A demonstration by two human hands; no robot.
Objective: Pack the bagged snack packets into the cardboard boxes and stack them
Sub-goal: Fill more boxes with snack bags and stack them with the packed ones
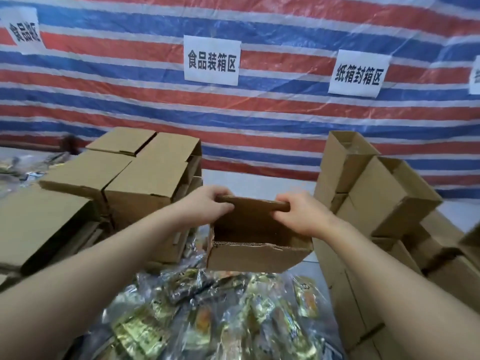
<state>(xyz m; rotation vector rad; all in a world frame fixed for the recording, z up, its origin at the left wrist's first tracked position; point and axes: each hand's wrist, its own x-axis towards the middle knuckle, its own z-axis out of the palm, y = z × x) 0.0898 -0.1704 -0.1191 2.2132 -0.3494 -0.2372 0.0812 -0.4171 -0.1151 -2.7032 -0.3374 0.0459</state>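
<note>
Both hands hold one open cardboard box [255,245] by the top edge of its far flap. The left hand [207,203] has its grip closed on the left end of that flap [253,201], fingers curled over the edge and thumb on the near face. The right hand [301,214] has its grip closed on the right end in the same way, fingers wrapped over the top and thumb pressing the inner side. The two hands are apart, with a bare stretch of flap between them.

The box is held above the pile of bagged snack packets [207,315], its open mouth turned toward the camera and its inside dark; whether anything lies in it cannot be told. Its near edge shows torn corrugated card.

The snack packets lie heaped in clear plastic bags below the box and between the forearms, green, gold and orange wrappers showing through the film. A few more packets [23,167] lie blurred at the far left.

To the left stands a stack of cardboard boxes [145,167], lids folded shut, several tiers high. To the right stands another stack of boxes [374,193], the upper ones open at the end.

Behind everything hangs a red, white and blue striped tarpaulin [259,113] with white paper signs [211,61] in Chinese characters fixed to it.
</note>
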